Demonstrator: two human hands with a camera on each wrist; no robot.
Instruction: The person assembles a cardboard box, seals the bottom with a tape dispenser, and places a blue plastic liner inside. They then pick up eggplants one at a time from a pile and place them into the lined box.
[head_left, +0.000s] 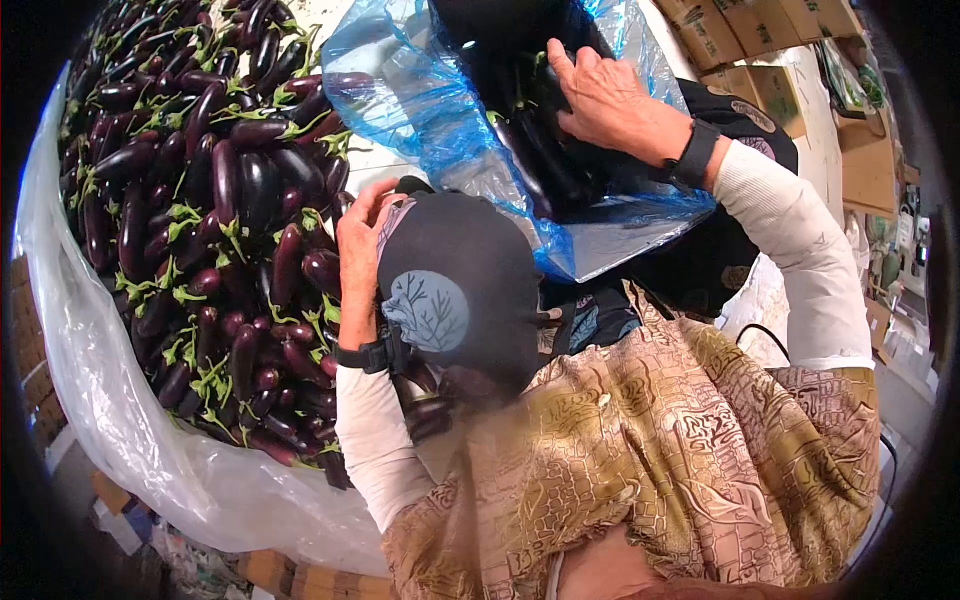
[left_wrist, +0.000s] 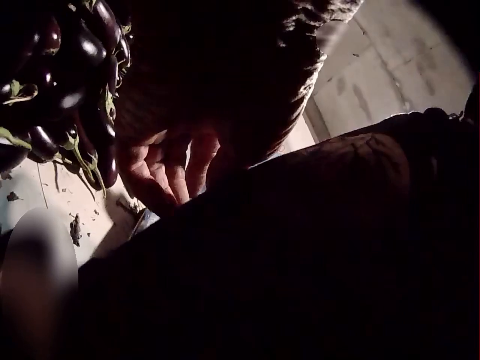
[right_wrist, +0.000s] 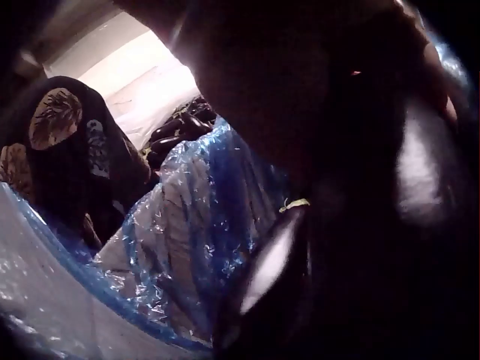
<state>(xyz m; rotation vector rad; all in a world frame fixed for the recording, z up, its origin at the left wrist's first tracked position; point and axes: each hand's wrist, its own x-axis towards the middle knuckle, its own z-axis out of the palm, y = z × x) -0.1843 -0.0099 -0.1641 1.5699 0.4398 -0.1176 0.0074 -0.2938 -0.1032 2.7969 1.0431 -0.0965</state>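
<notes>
In the head view, my right hand (head_left: 625, 110) lies over dark eggplants (head_left: 545, 150) in a container lined with blue plastic film (head_left: 420, 110). One finger stretches forward; the undersides of the others are hidden, so I cannot tell whether they grip an eggplant. The right wrist view shows a glossy eggplant (right_wrist: 274, 262) against the film and a larger one (right_wrist: 424, 165) close by the hand. My left hand (head_left: 358, 250) rests beside my bent knee (head_left: 460, 280), its fingers bent loosely with nothing in them. Those fingers (left_wrist: 176, 169) appear in shadow in the left wrist view.
A large heap of eggplants (head_left: 220, 230) with green stems spreads on my left, bordered by clear plastic sheeting (head_left: 110, 360). Cardboard boxes (head_left: 740, 30) stand at the upper right. A black cable (head_left: 765, 335) loops by my right side.
</notes>
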